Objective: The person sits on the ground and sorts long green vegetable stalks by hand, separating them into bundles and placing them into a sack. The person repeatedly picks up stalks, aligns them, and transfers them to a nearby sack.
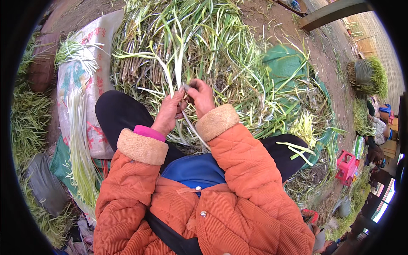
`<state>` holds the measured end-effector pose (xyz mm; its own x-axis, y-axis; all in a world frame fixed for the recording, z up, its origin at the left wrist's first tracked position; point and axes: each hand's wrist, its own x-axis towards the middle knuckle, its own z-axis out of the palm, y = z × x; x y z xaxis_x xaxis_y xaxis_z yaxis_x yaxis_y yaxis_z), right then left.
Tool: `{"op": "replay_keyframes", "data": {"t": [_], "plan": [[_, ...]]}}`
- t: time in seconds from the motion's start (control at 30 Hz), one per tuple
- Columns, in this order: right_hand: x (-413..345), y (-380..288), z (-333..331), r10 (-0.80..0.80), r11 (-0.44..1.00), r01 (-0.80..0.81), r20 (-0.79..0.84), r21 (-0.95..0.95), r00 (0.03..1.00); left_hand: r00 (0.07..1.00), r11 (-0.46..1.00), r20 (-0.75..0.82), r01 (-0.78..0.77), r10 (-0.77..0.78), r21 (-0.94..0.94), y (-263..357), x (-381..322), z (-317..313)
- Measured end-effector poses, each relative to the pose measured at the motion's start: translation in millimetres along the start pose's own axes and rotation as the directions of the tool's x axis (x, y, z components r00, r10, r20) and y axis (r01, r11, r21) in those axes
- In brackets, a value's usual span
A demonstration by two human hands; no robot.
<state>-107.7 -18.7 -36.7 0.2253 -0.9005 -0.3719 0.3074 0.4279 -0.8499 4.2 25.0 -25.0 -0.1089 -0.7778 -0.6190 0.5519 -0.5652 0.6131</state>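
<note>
My left hand (168,111) grips a pale leafy stalk (179,65), which looks like green garlic; its strap leaves spread away from me. Close beside it, my right hand (202,97) has thumb and forefinger pinched at the stalk's lower part, where the fingers of both hands nearly meet. A thin pale strip (194,130) hangs below the hands towards my lap. Beyond them lies a large heap of similar leafy stalks (197,38), with brownish stem ends (137,68) facing me. Whatever lies inside the right fingertips is partly hidden.
Left of my knee, a stuffed white woven sack (105,41) with red printing carries cleaned white stalks (78,111) and a smaller bunch (79,54). Green sheeting (283,63) shows under the heap. Rightward are a pink plastic stool (346,167), a wrapped bundle (365,76) and another person (379,130).
</note>
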Motion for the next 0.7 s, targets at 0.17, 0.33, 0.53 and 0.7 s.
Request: {"op": "replay_keyframes", "data": {"t": [0.17,0.33,0.53,0.7], "plan": [[-47,4,-30,-0.116,0.961,0.1,-0.046,-0.259,0.992,0.975,0.997,-0.223,0.016,0.0,0.07,-16,15,6],[-135,-37,-121,0.016,0.866,0.099,0.225,-0.49,0.974,0.979,0.978,-0.205,-0.052,0.01,-0.204,-6,25,-3],[-251,-157,-223,-0.408,0.828,0.187,-0.338,-0.529,0.848,0.985,0.953,-0.116,-0.157,0.13,-0.259,-6,28,-4],[-196,-162,-215,-0.74,0.091,-0.434,-0.353,-0.896,0.573,0.981,0.966,-0.064,-0.192,0.183,-0.173,-10,19,-2]]}}
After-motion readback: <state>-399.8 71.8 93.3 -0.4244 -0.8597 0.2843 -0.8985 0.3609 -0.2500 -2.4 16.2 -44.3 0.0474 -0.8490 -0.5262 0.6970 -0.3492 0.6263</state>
